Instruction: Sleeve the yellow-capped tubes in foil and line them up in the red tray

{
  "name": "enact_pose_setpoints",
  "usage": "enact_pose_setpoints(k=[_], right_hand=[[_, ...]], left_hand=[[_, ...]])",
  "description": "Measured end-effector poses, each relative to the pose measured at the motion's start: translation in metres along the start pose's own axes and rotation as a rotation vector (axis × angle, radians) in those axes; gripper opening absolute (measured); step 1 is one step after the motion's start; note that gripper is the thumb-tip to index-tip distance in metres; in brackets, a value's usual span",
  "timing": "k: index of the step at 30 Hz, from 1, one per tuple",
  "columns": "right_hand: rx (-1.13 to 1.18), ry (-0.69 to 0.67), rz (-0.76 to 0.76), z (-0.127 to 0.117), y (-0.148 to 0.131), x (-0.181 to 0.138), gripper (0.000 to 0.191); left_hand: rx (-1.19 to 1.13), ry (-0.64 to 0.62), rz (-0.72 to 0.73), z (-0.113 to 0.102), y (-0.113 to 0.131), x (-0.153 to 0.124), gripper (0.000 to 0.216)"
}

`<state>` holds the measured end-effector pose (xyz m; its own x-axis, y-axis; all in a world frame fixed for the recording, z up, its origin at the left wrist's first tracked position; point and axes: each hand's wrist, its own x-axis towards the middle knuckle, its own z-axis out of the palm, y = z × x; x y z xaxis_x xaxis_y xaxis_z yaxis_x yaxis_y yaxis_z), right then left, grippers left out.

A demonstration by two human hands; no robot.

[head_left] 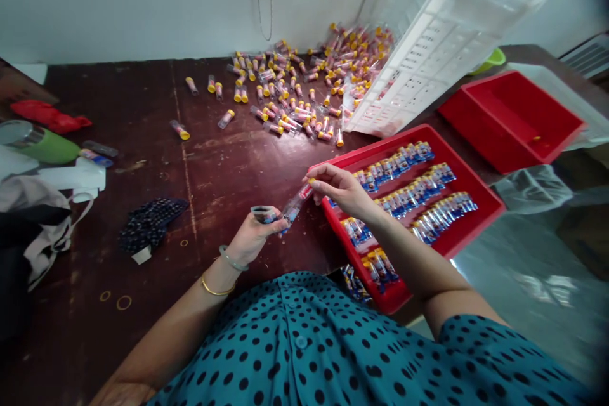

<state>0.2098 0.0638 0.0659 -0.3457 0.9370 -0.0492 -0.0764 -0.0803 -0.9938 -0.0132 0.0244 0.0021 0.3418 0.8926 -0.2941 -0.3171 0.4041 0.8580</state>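
My left hand is closed round some clear printed plastic sleeves, with the thumb pressed on top. Between finger and thumb, my right hand pinches a small clear tube with a yellow cap and pinkish contents. The tube's lower end meets the upper end of a sleeve; whether it is inside is hard to make out. Just right of my hands lies a red tray, where rows of wrapped, yellow-capped tubes lie side by side.
Loose yellow-capped tubes spread over the dark table toward the wall. A tipped white crate stands at their right, near a red bin. At left are a dark dotted cloth, a green bottle and rubber bands.
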Motion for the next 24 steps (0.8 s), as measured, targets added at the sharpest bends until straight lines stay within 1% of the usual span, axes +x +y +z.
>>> enact_pose_setpoints(k=[2, 6, 10, 13, 19, 21, 24], right_hand=[[-0.048, 0.000, -0.030, 0.000, 0.003, -0.001, 0.026], [-0.057, 0.004, -0.053, 0.000, 0.013, -0.005, 0.024], [-0.279, 0.049, -0.113, 0.004, 0.024, -0.015, 0.017], [-0.320, 0.093, -0.121, 0.009, 0.031, -0.028, 0.016], [-0.203, 0.165, -0.076, 0.024, 0.043, -0.057, 0.020], [-0.211, 0.184, -0.093, 0.026, 0.045, -0.064, 0.022], [-0.234, 0.211, -0.129, 0.025, 0.047, -0.068, 0.019]], left_hand=[[0.022, 0.010, 0.004, 0.001, -0.001, 0.000, 0.025], [0.027, 0.025, -0.015, 0.010, -0.002, 0.000, 0.027], [-0.089, 0.047, -0.113, 0.021, -0.005, -0.001, 0.035], [-0.148, 0.062, -0.175, 0.029, -0.008, -0.003, 0.034], [-0.183, 0.098, -0.102, 0.046, -0.014, -0.002, 0.034], [-0.162, 0.105, -0.081, 0.050, -0.015, -0.002, 0.032], [-0.126, 0.108, -0.063, 0.053, -0.017, -0.002, 0.031]])
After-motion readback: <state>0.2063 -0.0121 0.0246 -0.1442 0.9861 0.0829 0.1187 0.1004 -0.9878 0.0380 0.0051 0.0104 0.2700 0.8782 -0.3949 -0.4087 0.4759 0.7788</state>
